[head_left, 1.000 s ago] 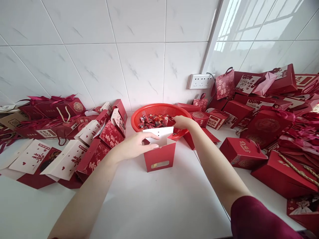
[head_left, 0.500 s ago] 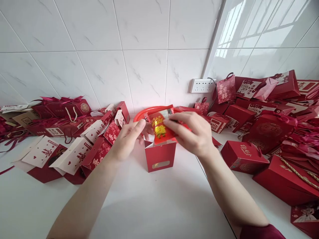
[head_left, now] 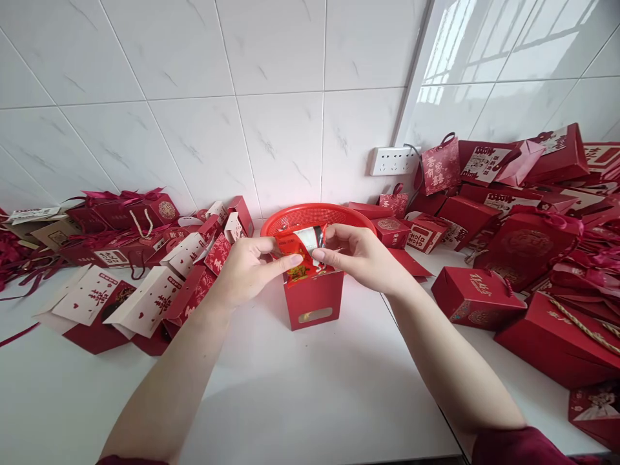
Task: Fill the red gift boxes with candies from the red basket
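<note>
A shiny red packet with yellow and white parts (head_left: 304, 249) is held between both hands, over the top of a red box. My left hand (head_left: 252, 266) pinches the packet's left side with thumb and fingers. On its right side, my right hand (head_left: 356, 253) grips it the same way. The red box (head_left: 314, 300) stands upright on the white table, with a small oval window low on its front. Its opening is mostly hidden by the packet and hands. Directly behind the box is a red plastic basket (head_left: 314, 210), whose contents are largely covered by my hands.
Red and white gift boxes (head_left: 145, 300) stand at the left on the white table (head_left: 300, 400). A large pile of red boxes and bags (head_left: 523, 245) fills the right. A power strip (head_left: 394, 161) is on the tiled wall behind.
My left hand has closed on the packet's left side. The packet has turned, showing more of its white part, and my right hand has shifted its hold. The view has moved slightly.
</note>
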{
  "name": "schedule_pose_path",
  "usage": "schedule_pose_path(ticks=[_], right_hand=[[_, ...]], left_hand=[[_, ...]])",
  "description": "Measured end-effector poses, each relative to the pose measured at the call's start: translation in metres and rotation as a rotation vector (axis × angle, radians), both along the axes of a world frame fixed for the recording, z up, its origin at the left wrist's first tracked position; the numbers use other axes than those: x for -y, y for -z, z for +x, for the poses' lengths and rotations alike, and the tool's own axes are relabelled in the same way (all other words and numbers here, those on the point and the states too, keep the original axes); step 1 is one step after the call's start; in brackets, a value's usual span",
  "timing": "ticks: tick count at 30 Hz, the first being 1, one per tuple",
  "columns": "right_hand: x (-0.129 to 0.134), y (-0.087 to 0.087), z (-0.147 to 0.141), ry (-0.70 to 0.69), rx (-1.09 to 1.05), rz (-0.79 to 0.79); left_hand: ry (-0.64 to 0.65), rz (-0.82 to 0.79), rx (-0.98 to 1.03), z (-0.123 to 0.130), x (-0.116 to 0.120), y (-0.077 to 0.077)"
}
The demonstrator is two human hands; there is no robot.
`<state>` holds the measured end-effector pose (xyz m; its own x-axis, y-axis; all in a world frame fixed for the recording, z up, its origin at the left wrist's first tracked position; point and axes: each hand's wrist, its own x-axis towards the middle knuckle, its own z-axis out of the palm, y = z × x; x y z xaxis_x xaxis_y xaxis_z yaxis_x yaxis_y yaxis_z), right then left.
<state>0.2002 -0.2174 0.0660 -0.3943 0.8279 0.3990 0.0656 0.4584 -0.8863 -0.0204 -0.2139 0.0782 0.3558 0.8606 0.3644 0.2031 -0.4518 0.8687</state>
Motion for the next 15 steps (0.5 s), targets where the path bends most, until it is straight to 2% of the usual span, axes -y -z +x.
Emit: schedule_pose_path(ticks=[6, 12, 15], right_hand=[[-0.006, 0.0063, -0.0001, 0.011, -0.089, -0.008], [-0.0038, 0.0062, -0.0049, 0.143, -0.24, 0.051], [0.0014, 0.0029, -0.0064, 0.128, -0.321, 0.081]], left_hand=[[-0.083, 0.115, -0.086, 0.0073, -0.0006, 0.0023], [-0.1, 0.106, -0.234, 0.0069, -0.0011, 0.0025], [-0.081, 0.143, -0.161, 0.007, -0.0003, 0.0039]])
